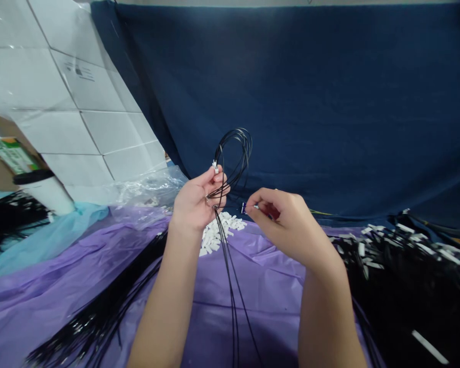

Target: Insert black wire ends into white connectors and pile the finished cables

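My left hand (193,204), raised above the purple sheet, is closed round a looped black cable (250,148). A small white connector (215,166) sticks up at its thumb and fingertips. Several thin black strands hang from this hand down toward the bottom edge. To the right, my right hand (287,220) pinches a small dark blue and white piece (244,208); most of it is hidden by the fingers, so its kind is unclear. Below and between the hands lies a pile of small white pieces (217,236).
A purple plastic sheet (253,291) covers the work surface. Bundles of black cables (95,301) lie at left, and more black cables with white tags (375,245) at right. A white cup (49,191) stands far left, near white boxes (92,133). A dark blue cloth (310,92) hangs behind.
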Tool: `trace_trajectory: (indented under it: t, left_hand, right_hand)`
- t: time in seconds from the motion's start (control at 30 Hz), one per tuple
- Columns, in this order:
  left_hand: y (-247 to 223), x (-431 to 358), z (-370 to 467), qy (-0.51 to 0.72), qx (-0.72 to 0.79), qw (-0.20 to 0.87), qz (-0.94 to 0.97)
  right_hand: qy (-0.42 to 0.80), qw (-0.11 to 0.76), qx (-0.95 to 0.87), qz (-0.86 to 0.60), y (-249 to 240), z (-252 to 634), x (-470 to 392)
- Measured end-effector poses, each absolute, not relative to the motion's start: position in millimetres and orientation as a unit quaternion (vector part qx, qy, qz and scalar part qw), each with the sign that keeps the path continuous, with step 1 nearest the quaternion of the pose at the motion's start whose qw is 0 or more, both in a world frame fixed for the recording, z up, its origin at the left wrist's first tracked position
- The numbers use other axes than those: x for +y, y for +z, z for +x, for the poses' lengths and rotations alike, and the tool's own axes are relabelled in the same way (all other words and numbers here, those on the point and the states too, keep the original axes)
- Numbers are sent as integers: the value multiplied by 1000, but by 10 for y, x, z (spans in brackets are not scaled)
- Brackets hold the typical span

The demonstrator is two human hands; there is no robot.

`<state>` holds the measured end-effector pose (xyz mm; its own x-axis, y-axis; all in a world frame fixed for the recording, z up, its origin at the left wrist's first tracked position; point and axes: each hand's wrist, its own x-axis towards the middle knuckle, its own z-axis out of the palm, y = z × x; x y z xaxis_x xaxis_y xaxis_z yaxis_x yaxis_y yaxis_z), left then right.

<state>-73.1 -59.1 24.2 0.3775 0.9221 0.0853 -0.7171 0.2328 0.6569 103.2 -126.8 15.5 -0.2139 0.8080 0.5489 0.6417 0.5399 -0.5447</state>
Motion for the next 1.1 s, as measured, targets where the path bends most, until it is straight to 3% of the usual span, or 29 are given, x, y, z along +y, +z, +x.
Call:
trace_trajectory:
  t: [0.37, 0.43, 0.6, 0.67, 0.83, 1.1]
  left_hand:
    - [227, -595, -637, 550, 200, 747, 317]
    - [244, -642, -579, 567, 224, 726, 316]
    - [251, -697, -467, 616, 269, 664, 327]
    - [238, -691, -450, 639, 270, 638, 335]
    - [220, -701, -438, 696, 278, 577, 325]
    - [216, -714, -426, 711, 275, 553, 336]
  right_hand:
    - [166, 415, -708, -546, 36, 1118, -1099]
    - [179, 468, -666, -553, -1, 1181, -1018]
    - [226, 716, -483, -451, -37, 1405, -899]
    - [288, 750, -458, -379, -13, 1491, -935]
    - [435, 689, -514, -268, 42, 1633, -1097]
    - [397, 594, -641, -280, 52, 1540, -1181]
